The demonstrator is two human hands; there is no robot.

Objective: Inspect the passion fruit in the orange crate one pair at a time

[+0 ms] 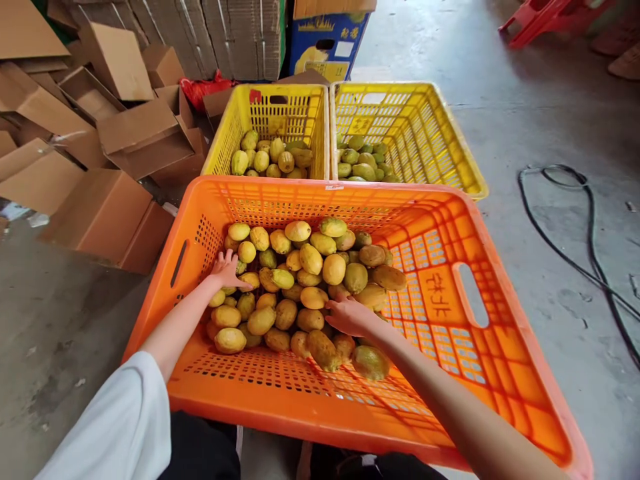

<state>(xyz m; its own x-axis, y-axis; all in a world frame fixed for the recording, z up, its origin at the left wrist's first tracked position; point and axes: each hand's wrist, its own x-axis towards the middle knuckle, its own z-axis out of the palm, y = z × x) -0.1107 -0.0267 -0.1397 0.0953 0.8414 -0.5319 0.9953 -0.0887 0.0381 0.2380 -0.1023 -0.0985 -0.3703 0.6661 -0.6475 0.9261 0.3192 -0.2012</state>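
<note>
Many oval yellow-green fruits (pixel 261 321) lie heaped in the left and middle of a large orange plastic crate (pixel 320 417). My left hand (pixel 227 269) rests on the left edge of the heap, thumb and fingers spread over the fruits, nothing gripped. From the right, my right hand (pixel 350 315) reaches down among the fruits near the middle of the heap. Its fingers look apart and touch the fruits around them; their tips are partly hidden. Toward the right side, several fruits look browner, such as a long brownish fruit (pixel 389 277).
Beyond the orange crate, a yellow crate (pixel 220 137) and a second yellow crate (pixel 450 133) stand side by side with similar fruits. Cardboard boxes (pixel 100 213) pile up at left. A blue carton (pixel 325 40) is behind. A dark hose (pixel 593 227) lies on the floor at right.
</note>
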